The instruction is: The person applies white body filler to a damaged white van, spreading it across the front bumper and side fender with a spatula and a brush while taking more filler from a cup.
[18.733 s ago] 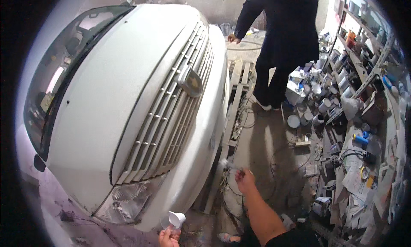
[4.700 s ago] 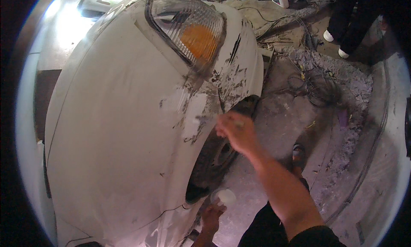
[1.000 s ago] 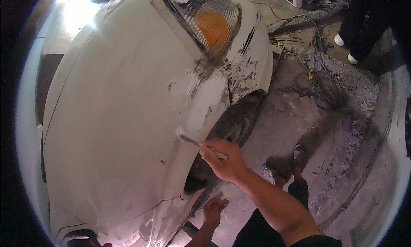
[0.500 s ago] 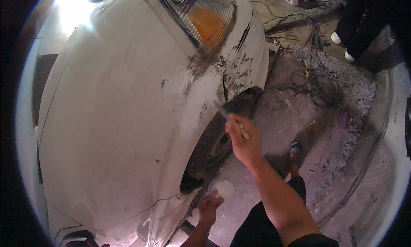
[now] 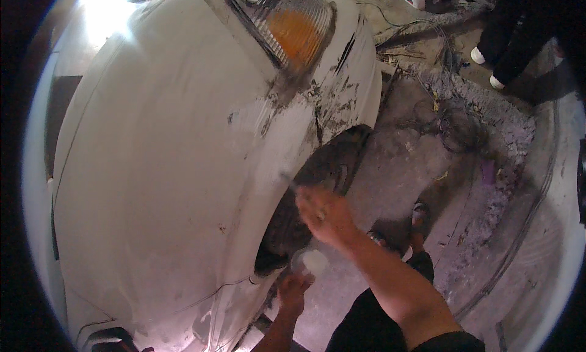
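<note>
My right hand (image 5: 326,216) is closed around a slim hand tool (image 5: 287,180) with a grey tip, whose exact kind is blurred. That tip is at a white car's front fender (image 5: 183,169), along the wheel arch's edge. Lower down, next to the sill, the closed fingers of my left hand (image 5: 294,290) hold a round, clear shallow container (image 5: 310,262) with something white in it. Above the arch the paint shows pale smeared patches. The bumper corner (image 5: 345,102) is cracked and scraped dark, below an orange and clear headlamp (image 5: 296,32).
The dark wheel (image 5: 311,193) sits inside the arch. Black cables (image 5: 458,129) lie coiled on the rough floor at right, near a purple scrap (image 5: 488,172). Another person's dark-trousered legs (image 5: 513,44) stand at the upper right. A bright lamp (image 5: 107,13) glares at upper left.
My right hand and its tool have moved down and left along the fender, from near the bumper joint. My left hand has raised the container slightly, and another of my feet shows.
</note>
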Action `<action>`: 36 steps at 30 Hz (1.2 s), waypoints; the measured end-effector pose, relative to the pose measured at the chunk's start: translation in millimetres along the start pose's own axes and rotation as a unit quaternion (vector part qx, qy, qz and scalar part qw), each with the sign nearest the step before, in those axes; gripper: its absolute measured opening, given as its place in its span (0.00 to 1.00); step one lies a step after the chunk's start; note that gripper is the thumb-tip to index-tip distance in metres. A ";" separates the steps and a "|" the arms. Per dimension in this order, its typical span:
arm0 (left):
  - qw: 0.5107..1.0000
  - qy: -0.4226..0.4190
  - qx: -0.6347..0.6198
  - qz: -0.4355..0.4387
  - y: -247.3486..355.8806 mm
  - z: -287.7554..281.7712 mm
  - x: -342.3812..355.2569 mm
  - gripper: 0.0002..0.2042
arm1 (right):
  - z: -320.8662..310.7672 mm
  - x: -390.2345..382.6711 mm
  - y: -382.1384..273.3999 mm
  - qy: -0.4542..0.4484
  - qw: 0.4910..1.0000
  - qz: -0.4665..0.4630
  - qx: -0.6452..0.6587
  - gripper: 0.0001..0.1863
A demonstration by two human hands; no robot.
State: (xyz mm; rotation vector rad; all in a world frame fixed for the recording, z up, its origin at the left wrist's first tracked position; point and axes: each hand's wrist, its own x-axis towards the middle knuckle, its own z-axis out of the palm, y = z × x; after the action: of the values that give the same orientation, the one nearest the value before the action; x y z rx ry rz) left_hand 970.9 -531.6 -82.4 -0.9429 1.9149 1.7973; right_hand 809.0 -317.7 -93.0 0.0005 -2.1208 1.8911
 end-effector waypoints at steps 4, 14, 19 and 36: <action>0.999 0.004 0.034 -0.004 9.6 2.5 -1.2 0.12 | -5.2 -9.8 -2.3 -0.063 0.975 0.114 0.177 0.13; 0.987 0.017 0.143 0.066 29.1 20.5 13.5 0.07 | -55.1 12.6 24.5 0.075 0.922 0.249 0.287 0.11; 0.995 0.030 0.051 0.075 37.8 43.9 25.7 0.03 | -92.8 -44.3 -21.7 -0.050 0.977 0.185 0.092 0.12; 0.935 0.005 0.283 0.215 21.1 80.3 33.6 0.07 | -56.3 -90.8 -26.1 -0.243 0.949 0.054 -0.195 0.08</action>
State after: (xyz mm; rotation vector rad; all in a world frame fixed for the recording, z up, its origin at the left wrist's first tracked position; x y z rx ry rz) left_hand 917.7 -461.6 -99.7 -0.3501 2.5858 1.2813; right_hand 913.3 -284.3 -82.6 0.2993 -2.8513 1.6098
